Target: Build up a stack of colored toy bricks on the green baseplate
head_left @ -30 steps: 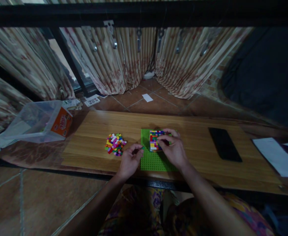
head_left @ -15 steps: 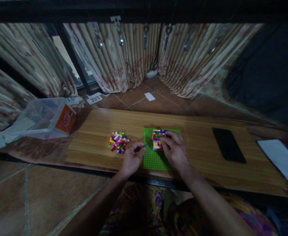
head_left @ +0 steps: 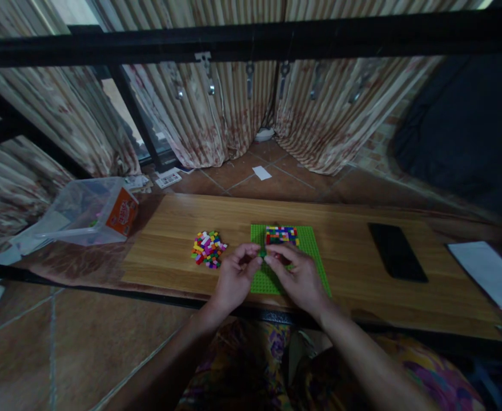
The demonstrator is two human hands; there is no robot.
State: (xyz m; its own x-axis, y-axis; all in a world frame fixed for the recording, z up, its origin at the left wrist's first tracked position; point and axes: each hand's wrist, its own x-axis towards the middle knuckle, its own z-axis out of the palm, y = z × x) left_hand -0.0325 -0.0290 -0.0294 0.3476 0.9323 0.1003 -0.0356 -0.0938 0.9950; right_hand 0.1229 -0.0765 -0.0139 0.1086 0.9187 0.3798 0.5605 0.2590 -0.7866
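Observation:
My left hand (head_left: 236,277) and my right hand (head_left: 297,279) meet fingertip to fingertip over the left part of a green studded baseplate (head_left: 313,251). Pinched between them is a small dark green toy brick (head_left: 262,254). Just beyond my right fingers, a block of many-coloured bricks (head_left: 281,233) stands on the baseplate; my right hand hides its near side. Left of my left hand, loose coloured bricks (head_left: 208,248) lie in a heap on the wooden board (head_left: 169,245).
A black flat slab (head_left: 397,251) lies on the board to the right, with a white sheet (head_left: 484,277) past it. At the left stands a clear plastic box (head_left: 83,205) with an orange label. A dark metal bar (head_left: 251,41) crosses in front of the curtains.
My right hand has left the block of bricks and come left and nearer to my left fingertips. Both hands now touch the green brick. The view has tilted slightly up.

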